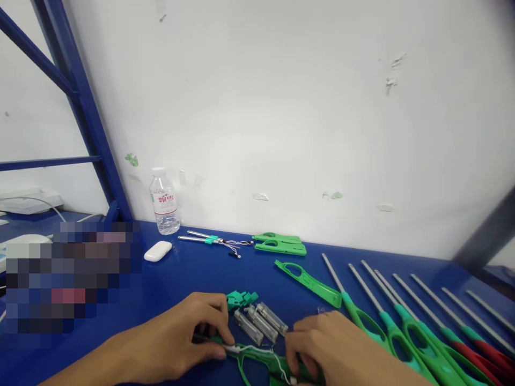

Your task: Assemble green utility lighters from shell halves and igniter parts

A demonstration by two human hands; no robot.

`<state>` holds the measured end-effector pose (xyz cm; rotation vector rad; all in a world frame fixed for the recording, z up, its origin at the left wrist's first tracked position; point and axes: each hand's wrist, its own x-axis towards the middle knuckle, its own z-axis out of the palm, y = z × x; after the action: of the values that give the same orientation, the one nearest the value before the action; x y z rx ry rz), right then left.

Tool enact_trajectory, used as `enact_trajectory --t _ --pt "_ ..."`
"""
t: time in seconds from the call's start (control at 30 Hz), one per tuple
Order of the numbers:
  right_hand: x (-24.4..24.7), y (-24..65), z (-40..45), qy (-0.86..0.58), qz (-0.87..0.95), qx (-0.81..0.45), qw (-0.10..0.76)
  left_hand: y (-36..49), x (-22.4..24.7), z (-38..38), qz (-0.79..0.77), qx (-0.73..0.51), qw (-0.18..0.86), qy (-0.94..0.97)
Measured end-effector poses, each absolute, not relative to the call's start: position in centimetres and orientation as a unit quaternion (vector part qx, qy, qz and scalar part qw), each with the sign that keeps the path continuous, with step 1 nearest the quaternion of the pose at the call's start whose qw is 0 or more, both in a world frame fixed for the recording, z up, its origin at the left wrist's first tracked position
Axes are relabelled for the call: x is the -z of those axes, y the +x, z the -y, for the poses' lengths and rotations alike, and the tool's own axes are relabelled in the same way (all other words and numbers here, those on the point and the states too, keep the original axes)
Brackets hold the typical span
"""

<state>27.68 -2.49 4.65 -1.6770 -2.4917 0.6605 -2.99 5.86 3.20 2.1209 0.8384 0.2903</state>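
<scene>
My left hand (185,335) pinches the front end of a green lighter shell (251,353), at the spot where a white wire (257,349) comes out. Over the handle part of that shell curls my right hand (322,343), its fingers bent down on it; what the fingertips grip is partly hidden. The wire runs along the shell toward the right fingers. Just beyond the hands lie three clear fuel tanks (257,324) and a small pile of teal plastic pieces (242,299). Another green half shell (309,282) rests farther back.
More green shells (280,247) and metal rods with wires (209,240) lie near the wall. Several long-necked green and red lighters (414,329) fill the right side. A water bottle (164,203) and white case (158,251) stand left, beside a blue frame (86,107).
</scene>
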Motion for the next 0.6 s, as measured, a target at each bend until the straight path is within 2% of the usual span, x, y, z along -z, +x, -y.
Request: enact_trajectory --t 0.37,0.6 --pt "-4.5 28.0 2.7 -0.544 0.807 -0.227 0.032 -1.9 -1.9 -6.4 -0.330 -0.175 0.550 0.747" --pt "-5.2 27.8 2.7 -0.548 0.803 -0.233 0.031 -1.7 -1.7 -6.6 -0.337 -0.181 0.556 0.738"
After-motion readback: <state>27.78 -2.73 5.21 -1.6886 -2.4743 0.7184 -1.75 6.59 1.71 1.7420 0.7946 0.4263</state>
